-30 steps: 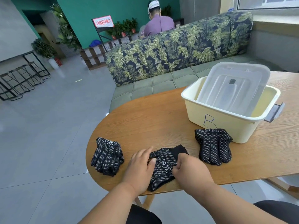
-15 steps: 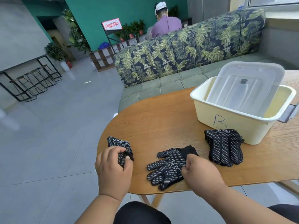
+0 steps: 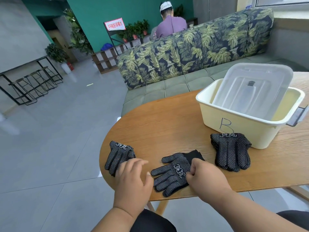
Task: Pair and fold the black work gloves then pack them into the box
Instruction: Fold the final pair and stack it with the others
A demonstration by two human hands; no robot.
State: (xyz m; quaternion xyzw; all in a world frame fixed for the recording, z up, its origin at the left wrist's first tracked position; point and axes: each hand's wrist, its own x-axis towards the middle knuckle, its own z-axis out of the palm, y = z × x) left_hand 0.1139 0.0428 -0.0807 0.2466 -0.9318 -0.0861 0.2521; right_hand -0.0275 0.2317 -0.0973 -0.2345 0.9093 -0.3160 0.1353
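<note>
R hand (image 3: 203, 177) pinches middle glove (image 3: 173, 171), hiding its cuff edge; L hand (image 3: 133, 178) spread, covers left glove stack's (image 3: 117, 154) fingertips; box (image 3: 240, 124) w/ lid nearby.

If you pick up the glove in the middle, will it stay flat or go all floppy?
Probably floppy: the middle glove is soft knit fabric and already bunches under the right hand. It looks light. The white dots likely make it grippy, so it probably won't slide on the table.
</note>
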